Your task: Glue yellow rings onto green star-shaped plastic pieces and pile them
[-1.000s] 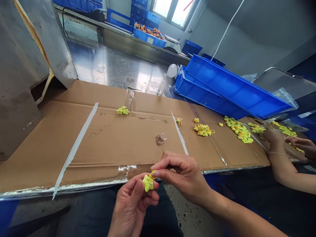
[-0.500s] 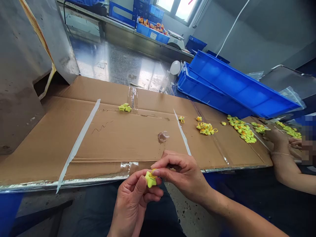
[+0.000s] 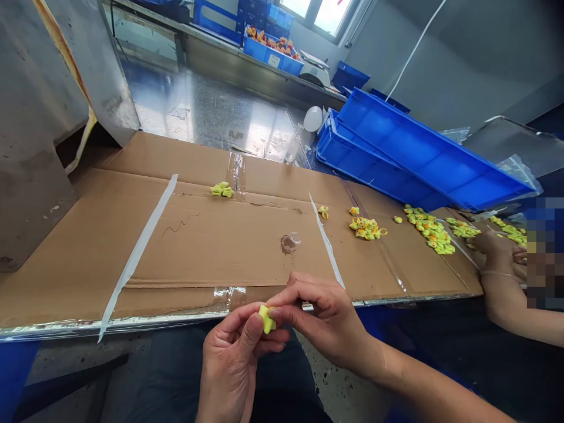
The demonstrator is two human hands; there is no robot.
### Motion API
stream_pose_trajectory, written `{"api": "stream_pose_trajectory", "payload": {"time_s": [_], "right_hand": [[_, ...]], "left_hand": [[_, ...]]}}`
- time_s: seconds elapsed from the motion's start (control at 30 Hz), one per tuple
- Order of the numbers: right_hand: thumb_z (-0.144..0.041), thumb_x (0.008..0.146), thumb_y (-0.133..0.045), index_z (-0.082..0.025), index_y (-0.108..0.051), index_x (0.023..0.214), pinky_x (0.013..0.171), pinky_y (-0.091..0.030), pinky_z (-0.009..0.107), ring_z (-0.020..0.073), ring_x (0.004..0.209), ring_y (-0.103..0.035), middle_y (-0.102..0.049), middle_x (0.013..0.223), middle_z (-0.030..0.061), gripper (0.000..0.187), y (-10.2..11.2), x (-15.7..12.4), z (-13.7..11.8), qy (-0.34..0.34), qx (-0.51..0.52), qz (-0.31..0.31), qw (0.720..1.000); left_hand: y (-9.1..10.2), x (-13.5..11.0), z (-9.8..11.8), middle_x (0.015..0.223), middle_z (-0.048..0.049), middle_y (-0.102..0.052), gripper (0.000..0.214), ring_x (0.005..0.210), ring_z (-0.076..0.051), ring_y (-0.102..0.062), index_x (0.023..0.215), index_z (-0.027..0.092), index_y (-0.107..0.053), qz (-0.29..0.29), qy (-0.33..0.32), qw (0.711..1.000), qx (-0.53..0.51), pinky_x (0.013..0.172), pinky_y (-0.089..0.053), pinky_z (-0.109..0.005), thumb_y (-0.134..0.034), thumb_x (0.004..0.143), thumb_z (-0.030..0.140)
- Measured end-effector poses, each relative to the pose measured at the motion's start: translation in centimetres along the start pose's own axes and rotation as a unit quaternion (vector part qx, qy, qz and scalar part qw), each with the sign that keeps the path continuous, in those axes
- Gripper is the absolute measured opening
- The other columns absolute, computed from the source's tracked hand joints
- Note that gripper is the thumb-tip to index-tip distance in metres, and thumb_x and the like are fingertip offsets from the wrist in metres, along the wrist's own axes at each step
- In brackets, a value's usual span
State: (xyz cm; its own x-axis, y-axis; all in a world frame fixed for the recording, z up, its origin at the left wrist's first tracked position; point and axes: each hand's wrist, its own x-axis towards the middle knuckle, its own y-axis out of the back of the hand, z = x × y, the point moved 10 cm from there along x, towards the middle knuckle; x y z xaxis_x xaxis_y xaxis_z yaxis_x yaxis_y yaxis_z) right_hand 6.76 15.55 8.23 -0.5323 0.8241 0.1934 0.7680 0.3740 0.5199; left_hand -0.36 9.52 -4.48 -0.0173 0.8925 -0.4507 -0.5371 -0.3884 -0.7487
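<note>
While the left hand and the right hand both pinch one small yellow piece just in front of the cardboard, it looks like light, stiff plastic (perhaps slippery), best gripped on its flat sides. About three more lie in a small group; the heaps at the right are too many to count.

The left hand and the right hand are bare, with short, plain fingernails and uncovered knuckles. The right forearm is bare along all of its length that shows, out to the lower edge of the view. The left wrist is bare as well. Dark trousers of plain blue-grey cloth cover the lap.
</note>
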Motion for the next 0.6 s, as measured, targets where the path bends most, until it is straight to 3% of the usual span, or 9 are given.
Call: {"api": "stream_pose_trajectory", "payload": {"time_s": [0.13,0.23,0.33,0.43,0.53,0.6], "right_hand": [[-0.01,0.082,-0.07,-0.013,-0.074,0.08,0.052,-0.037,0.021,0.0096,0.055,-0.049,-0.056,0.06,-0.0013,0.005,-0.1,-0.1,0.4,-0.009,0.014,0.008,1.0],[-0.021,0.083,-0.072,-0.016,-0.073,0.092,0.058,-0.044,0.021,0.0114,0.06,-0.057,-0.065,0.068,0.0005,0.01,0.2,-0.2,0.4,-0.003,0.055,0.02,0.998],[-0.027,0.095,-0.057,-0.021,-0.066,0.106,0.075,-0.051,0.025,0.0151,0.079,-0.066,-0.071,0.087,0.0028,0.016,0.6,-0.6,0.7,-0.017,0.136,0.054,0.989],[-0.026,0.1,-0.046,-0.023,-0.058,0.108,0.081,-0.053,0.028,0.0149,0.086,-0.067,-0.071,0.094,0.0019,0.014,0.2,-1.2,1.2,-0.044,0.222,0.055,0.973],[-0.031,0.098,-0.053,-0.025,-0.053,0.111,0.078,-0.052,0.025,0.0136,0.084,-0.066,-0.071,0.096,0.0009,0.014,-0.7,-1.6,1.5,-0.046,0.243,0.034,0.968],[-0.036,0.09,-0.065,-0.028,-0.052,0.113,0.07,-0.051,0.023,0.0138,0.08,-0.065,-0.071,0.097,-0.0002,0.028,-0.7,-1.9,1.4,-0.029,0.209,0.036,0.977]], "left_hand": [[-0.3,0.0,0.2,0.067,-0.0069,-0.074,0.018,0.056,-0.015,-0.069,0.082,0.011,-0.074,0.004,-0.003,1.0,-0.005,0.054,-0.056,-0.02,-0.076,0.071,0.025],[-0.9,0.1,0.7,0.065,-0.0083,-0.073,0.021,0.052,-0.014,-0.067,0.081,0.01,-0.074,-0.003,0.003,1.0,-0.022,0.05,-0.054,-0.019,-0.076,0.07,0.028],[-1.1,0.0,0.6,0.063,-0.0089,-0.073,0.024,0.049,-0.013,-0.066,0.075,0.01,-0.074,0.013,0.038,0.998,-0.043,0.046,-0.053,-0.017,-0.08,0.064,0.031],[-1.1,-0.3,0.2,0.06,-0.0078,-0.071,0.024,0.046,-0.012,-0.064,0.072,0.011,-0.074,0.025,0.066,0.996,-0.048,0.044,-0.052,-0.017,-0.083,0.059,0.03],[-1.2,-0.5,0.1,0.062,-0.0088,-0.073,0.026,0.049,-0.014,-0.066,0.073,0.012,-0.075,0.024,0.064,0.996,-0.049,0.048,-0.054,-0.018,-0.083,0.059,0.032],[-1.1,-0.6,0.1,0.067,-0.0111,-0.075,0.026,0.057,-0.018,-0.07,0.075,0.013,-0.076,0.036,0.058,0.996,-0.056,0.054,-0.056,-0.021,-0.084,0.057,0.03]]}}
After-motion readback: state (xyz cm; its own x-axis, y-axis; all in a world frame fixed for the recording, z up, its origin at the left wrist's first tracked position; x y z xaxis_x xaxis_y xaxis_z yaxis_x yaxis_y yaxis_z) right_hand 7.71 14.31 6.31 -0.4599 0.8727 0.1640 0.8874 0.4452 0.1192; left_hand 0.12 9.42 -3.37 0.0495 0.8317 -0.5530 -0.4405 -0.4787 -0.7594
